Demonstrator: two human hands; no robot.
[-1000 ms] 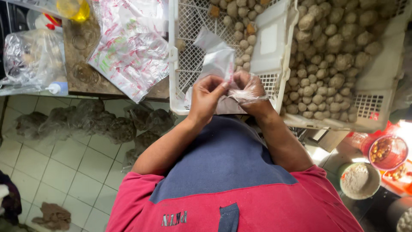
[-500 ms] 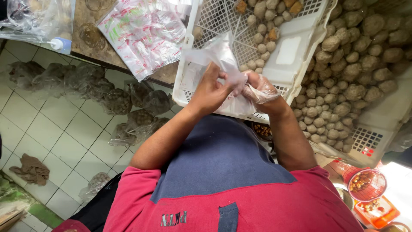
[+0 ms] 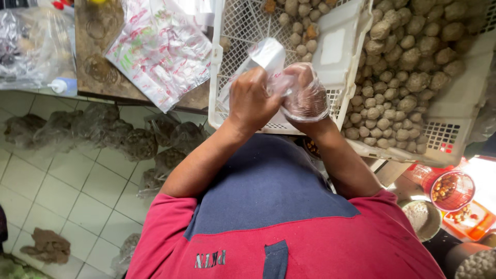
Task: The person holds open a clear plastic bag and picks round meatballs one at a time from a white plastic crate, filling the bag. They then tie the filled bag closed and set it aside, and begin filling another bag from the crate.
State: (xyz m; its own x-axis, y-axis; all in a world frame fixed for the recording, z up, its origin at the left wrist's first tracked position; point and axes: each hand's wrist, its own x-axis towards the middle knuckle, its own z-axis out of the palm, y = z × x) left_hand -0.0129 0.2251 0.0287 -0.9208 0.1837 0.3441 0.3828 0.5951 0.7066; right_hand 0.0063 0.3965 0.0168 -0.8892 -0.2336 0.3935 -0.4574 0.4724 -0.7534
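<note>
Now both hands, the left hand (image 3: 251, 99) bare and the right hand (image 3: 306, 93) gloved, have closed tighter on the clear plastic bag (image 3: 264, 56), bunching it over the near edge of the white crate (image 3: 219, 67).

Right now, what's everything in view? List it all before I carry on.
Clear plastic bag: one, held up between both hands.
White crates: two, holding brown balls, top right.
Stack of printed plastic bags: one, on the wooden table.
Filled clear bags: several, on the tiled floor, left.
Red basket: one, lower right.
Left hand: bare, gripping the bag.
Right hand: in a clear glove, gripping the bag.
</note>
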